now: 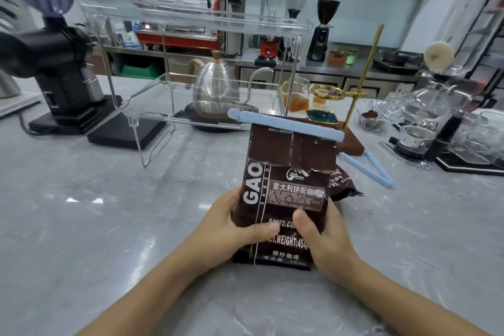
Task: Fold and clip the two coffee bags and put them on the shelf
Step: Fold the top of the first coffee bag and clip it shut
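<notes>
Upright near the middle of the grey marble surface [81, 226] stands a dark brown coffee bag [289, 194], held from both sides. Its top is folded down over the front, and a pale blue clip [286, 124] lies closed across the fold, running from upper left to lower right. The left hand [231, 229] wraps the bag's left edge, its thumb pressed across the printed front. The right hand [324, 237] curls around the right edge, with its thumb lying upward on the front just below the label. The bag's base appears to sit on the surface.

Just behind and to the right, a second coffee bag [343, 185] lies flat, mostly hidden by the first. Near it lies a second blue clip [373, 169], spread open in a V.

Behind the held bag stands a clear acrylic shelf [169, 106] of two tiers on thin wire legs; both tiers appear bare. Through it shows a steel gooseneck kettle [215, 84] on a dark base. A black grinder [60, 63] sits at the far left on a black slab. To the right are a brass pour-over stand [362, 73] and assorted glassware [436, 106].
</notes>
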